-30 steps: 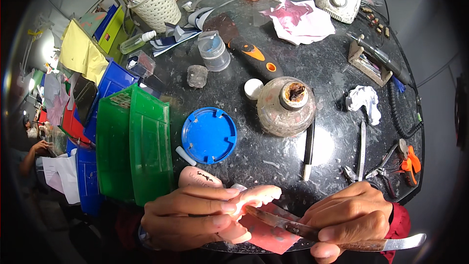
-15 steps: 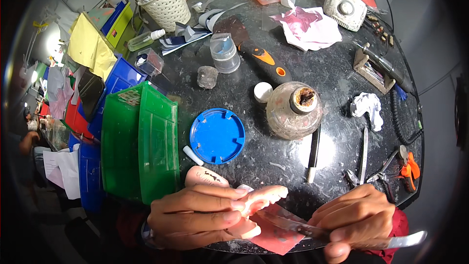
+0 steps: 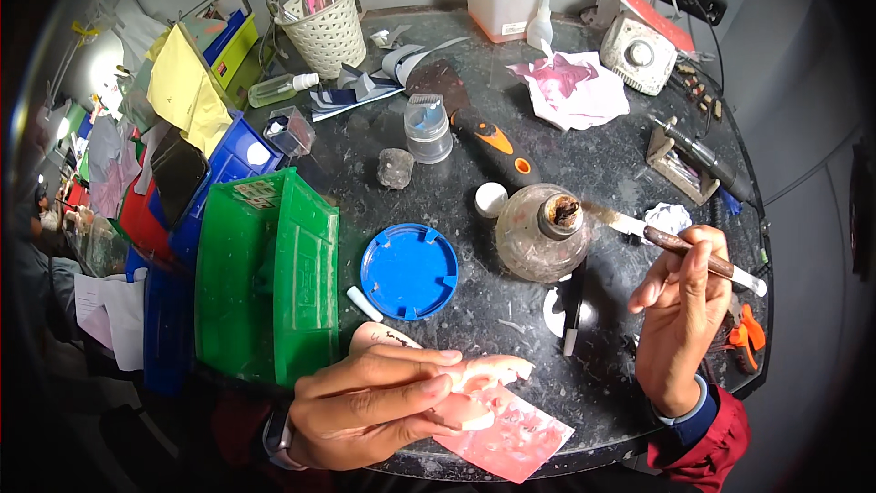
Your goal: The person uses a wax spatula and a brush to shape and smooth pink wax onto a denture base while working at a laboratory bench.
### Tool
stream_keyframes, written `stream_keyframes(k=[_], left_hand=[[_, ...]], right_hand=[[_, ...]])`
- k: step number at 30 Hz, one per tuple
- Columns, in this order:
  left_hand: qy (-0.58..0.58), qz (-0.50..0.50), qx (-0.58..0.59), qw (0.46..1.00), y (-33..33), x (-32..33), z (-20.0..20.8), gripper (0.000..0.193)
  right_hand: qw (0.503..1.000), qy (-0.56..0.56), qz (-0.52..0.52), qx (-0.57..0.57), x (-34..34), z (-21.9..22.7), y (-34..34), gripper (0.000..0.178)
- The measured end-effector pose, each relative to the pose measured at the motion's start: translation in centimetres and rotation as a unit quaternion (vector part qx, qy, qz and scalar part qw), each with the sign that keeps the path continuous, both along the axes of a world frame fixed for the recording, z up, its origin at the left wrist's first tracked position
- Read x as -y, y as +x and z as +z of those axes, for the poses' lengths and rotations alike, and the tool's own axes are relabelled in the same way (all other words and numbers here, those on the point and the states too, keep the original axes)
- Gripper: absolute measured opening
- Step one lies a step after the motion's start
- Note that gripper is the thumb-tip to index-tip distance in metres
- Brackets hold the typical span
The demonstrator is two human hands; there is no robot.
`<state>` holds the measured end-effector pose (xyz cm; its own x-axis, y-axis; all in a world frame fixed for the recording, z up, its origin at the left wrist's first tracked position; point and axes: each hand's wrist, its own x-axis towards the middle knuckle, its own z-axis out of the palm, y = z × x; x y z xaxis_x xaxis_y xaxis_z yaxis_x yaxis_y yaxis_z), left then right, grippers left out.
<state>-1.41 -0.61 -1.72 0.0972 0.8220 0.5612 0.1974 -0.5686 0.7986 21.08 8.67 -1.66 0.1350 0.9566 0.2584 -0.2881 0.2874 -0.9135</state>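
Note:
My left hand [image 3: 370, 406] is closed round a pink denture [image 3: 493, 371] with a row of pale teeth, at the front of the table. Just under it is a pink wax sheet [image 3: 516, 443]; whether my fingers touch the sheet is hidden. My right hand [image 3: 680, 319] pinches the brown handle of a wax knife [image 3: 666, 239], raised off the table. The knife's blade points left, its tip close to the charred wick of a round glass spirit lamp [image 3: 540, 246]. No flame can be made out. Behind my left hand lies a pink piece with dark handwriting [image 3: 388, 336].
A green bin [image 3: 306, 283] stands at left, beside a blue round lid [image 3: 409, 272]. A black-handled tool [image 3: 572, 310] lies before the lamp. Orange-handled pliers [image 3: 746, 338] and a handpiece on a stand [image 3: 698, 151] are at right. Farther back are a clear jar [image 3: 428, 132] and crumpled paper [image 3: 579, 96].
My right hand has risen from the front edge, moving the wax knife from beside the denture up to the lamp's wick. My left hand keeps the denture in nearly the same place.

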Motion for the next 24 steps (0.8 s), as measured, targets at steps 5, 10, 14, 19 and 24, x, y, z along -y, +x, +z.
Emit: stream_keyframes(k=[5,10,14,19,24], left_hand=[[-0.04,0.005,-0.003,0.999,-0.3,0.3,0.2,0.036],[0.001,-0.011,-0.039,0.999,-0.4,-0.2,-0.3,0.045],[-0.011,-0.012,-0.048,0.999,-0.5,-0.1,-0.1,0.046],[-0.071,-0.022,0.024,0.997,-0.1,0.2,0.4,0.048],[-0.057,-0.054,0.007,0.997,-0.3,0.0,0.7,0.045]], right_hand=[[0.998,-0.033,0.034,-0.036,-0.7,-0.4,-0.3,0.018],[0.998,-0.041,0.028,-0.035,-0.7,0.0,0.0,0.018],[0.996,-0.023,0.066,-0.054,-0.8,0.1,0.2,0.021],[0.995,-0.037,0.064,-0.062,-1.1,-0.4,0.2,0.021],[0.995,-0.065,0.053,-0.057,-1.0,-0.4,0.0,0.022]])
